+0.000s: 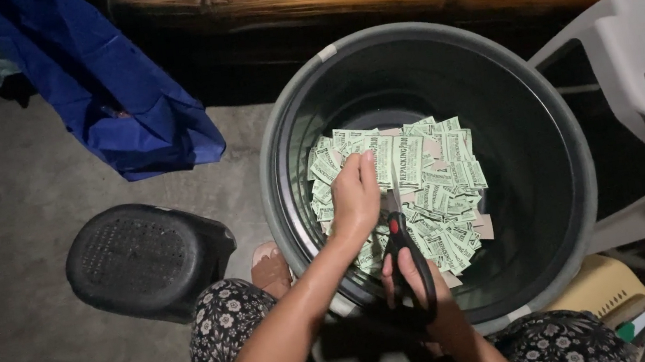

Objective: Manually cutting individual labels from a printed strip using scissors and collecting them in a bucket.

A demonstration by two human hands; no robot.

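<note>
Left hand [355, 197]: fingers closed on green paper slips [420, 168] in the basin [574, 198]
Right hand [420, 292]: fingers clamped through scissors [410, 265]
Risk: blades near left fingers; could nick

Pale green printed slips [410, 182] fill the dark grey tub [566, 199]. Scissors [410, 265] over it are black-handled with a red pivot. Left of the tub: black stool [146, 258], blue cloth [107, 93].
</note>
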